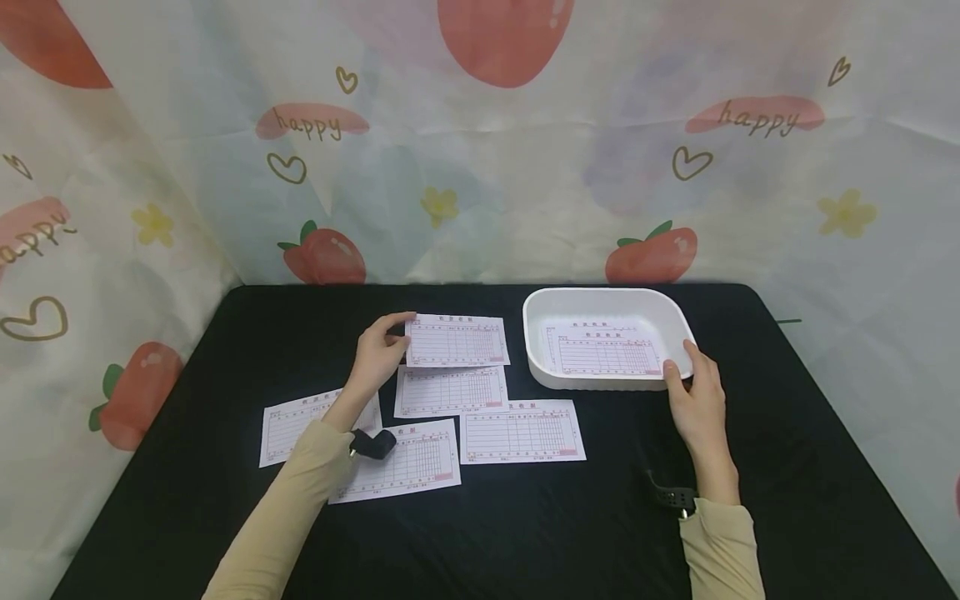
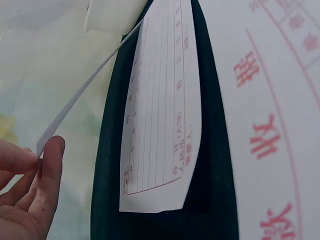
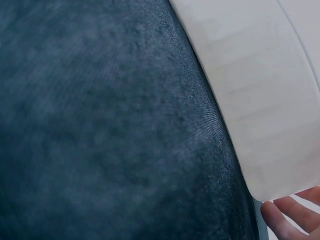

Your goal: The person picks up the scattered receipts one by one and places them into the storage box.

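My left hand (image 1: 377,357) pinches the left edge of a printed receipt slip (image 1: 457,342) between thumb and fingers. In the left wrist view this held slip (image 2: 85,92) is seen nearly edge-on, raised off the black cloth. Just below it on the table lies another receipt slip (image 1: 450,396), partly overlapped by the held one. My right hand (image 1: 697,404) grips the front right corner of a white plastic tray (image 1: 600,384), thumb at the rim and fingers along the outer side. Inside the tray, one receipt slip (image 1: 607,357) overlaps another.
More receipt slips lie on the black tablecloth (image 1: 570,533): one front right (image 1: 522,433), one front centre (image 1: 420,458) and one at left (image 1: 288,425), partly behind my left forearm. A patterned curtain (image 1: 510,183) hangs behind the table's far edge.
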A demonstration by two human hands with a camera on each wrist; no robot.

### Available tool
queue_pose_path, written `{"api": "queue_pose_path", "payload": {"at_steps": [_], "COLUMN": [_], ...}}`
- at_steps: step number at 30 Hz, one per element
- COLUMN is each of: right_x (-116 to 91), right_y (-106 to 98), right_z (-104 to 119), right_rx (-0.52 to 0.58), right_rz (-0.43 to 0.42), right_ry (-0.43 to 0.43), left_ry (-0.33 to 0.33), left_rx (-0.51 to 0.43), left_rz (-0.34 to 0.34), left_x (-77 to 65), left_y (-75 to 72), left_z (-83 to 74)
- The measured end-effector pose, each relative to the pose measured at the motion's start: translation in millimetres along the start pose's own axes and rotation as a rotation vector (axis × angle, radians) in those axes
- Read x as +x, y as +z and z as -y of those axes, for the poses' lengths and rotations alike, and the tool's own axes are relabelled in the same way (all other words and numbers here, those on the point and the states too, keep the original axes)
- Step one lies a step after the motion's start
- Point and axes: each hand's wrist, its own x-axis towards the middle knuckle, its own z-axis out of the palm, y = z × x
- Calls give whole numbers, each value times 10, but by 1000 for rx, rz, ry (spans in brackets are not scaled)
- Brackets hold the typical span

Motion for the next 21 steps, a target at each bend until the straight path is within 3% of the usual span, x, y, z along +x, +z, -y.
{"api": "queue_pose_path", "payload": {"at_steps": [11,21], "right_x": [-7,-8], "right_y": [7,-6], "right_z": [-6,10], "right_rx": [11,3], "right_rz": [-1,5], "right_ry": [-3,-2], "left_ry": [-101,-121], "left_rx": [-219,-333], "left_rz": [-42,-86], "left_x": [-113,-124], "left_y": [-51,-80], "left_z": [-43,-118]}}
